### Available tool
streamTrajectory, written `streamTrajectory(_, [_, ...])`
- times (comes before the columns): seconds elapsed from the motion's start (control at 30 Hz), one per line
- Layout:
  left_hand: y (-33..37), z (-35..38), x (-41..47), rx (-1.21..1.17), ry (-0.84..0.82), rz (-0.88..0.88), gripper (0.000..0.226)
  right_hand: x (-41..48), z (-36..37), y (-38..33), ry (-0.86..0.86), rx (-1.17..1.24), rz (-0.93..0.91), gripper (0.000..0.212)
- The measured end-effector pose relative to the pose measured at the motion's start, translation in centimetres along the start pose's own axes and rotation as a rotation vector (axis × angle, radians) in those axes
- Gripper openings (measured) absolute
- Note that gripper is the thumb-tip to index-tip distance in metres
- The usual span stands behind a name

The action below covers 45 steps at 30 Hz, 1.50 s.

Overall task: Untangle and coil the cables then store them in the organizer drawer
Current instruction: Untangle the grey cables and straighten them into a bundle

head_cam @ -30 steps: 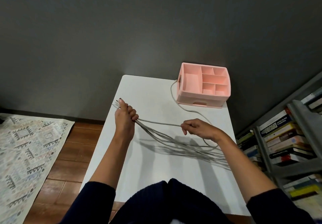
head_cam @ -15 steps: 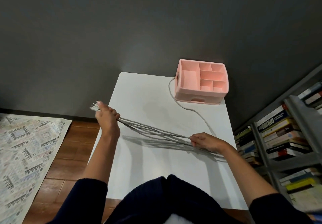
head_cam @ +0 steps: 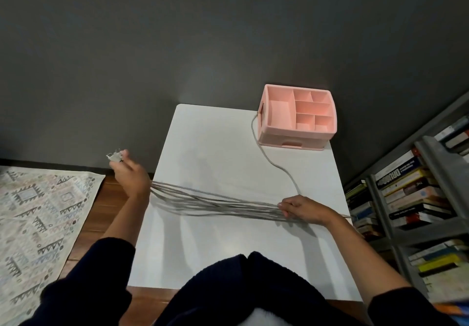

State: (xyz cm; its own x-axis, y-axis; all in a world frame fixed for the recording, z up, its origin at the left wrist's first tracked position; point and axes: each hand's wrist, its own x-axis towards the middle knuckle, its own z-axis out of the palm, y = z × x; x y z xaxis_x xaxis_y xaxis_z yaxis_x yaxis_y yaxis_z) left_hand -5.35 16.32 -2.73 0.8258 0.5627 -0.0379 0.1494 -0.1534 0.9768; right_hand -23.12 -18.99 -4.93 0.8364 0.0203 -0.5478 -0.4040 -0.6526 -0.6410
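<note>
Several grey cables (head_cam: 210,202) stretch in a bundle across the white table (head_cam: 228,148). My left hand (head_cam: 132,176), held out past the table's left edge, grips the bundle's plug ends (head_cam: 115,156), which stick out above my fist. My right hand (head_cam: 303,209) rests on the table at the right and pinches the bundle there. One loose grey cable (head_cam: 274,164) curves from my right hand up to the left side of the pink organizer (head_cam: 295,139), which stands at the table's far right corner with open top compartments and a drawer shut at its front.
A grey shelf (head_cam: 429,171) packed with books stands close to the table's right edge. A patterned rug (head_cam: 38,214) lies on the wooden floor at the left. A dark wall rises behind the table.
My left hand has drawn the plug ends further left, off the table's edge, pulling the bundle straighter. My right hand has slid right along the cables.
</note>
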Motion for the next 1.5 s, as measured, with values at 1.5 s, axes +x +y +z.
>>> streamTrajectory(1.5, [0.0,7.0,-9.4,0.985,-1.294,0.809,0.019,-1.3,-2.5,-2.4,0.020,0.016,-0.108,0.035])
